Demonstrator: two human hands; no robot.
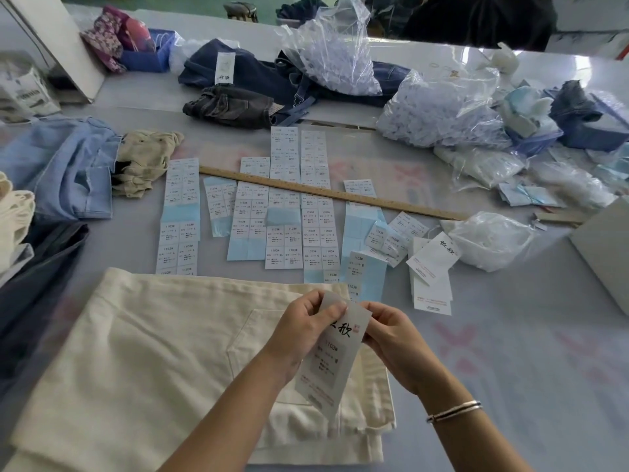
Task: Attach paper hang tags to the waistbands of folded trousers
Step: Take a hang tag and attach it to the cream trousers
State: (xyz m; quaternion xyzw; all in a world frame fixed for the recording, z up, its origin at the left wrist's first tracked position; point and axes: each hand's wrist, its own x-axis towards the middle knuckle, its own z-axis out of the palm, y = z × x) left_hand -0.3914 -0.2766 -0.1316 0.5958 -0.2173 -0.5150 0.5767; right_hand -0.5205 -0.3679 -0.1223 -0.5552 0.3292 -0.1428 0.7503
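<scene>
While cream folded trousers (pixel 143 362) lie on the tabletop (pixel 510 352), a white paper hang tag (pixel 335 356) is held above them, pinched near its top edge by the left hand (pixel 303 330) and gripped at its right edge by the right hand (pixel 394 345). Sheets of printed size stickers (pixel 282 212) are spread beyond the trousers, crossed by a wooden ruler (pixel 333 194), and a small stack of hang tags (pixel 432 274) is seen to the right.

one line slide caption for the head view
Both hands hold a white paper hang tag above folded cream trousers.
</scene>
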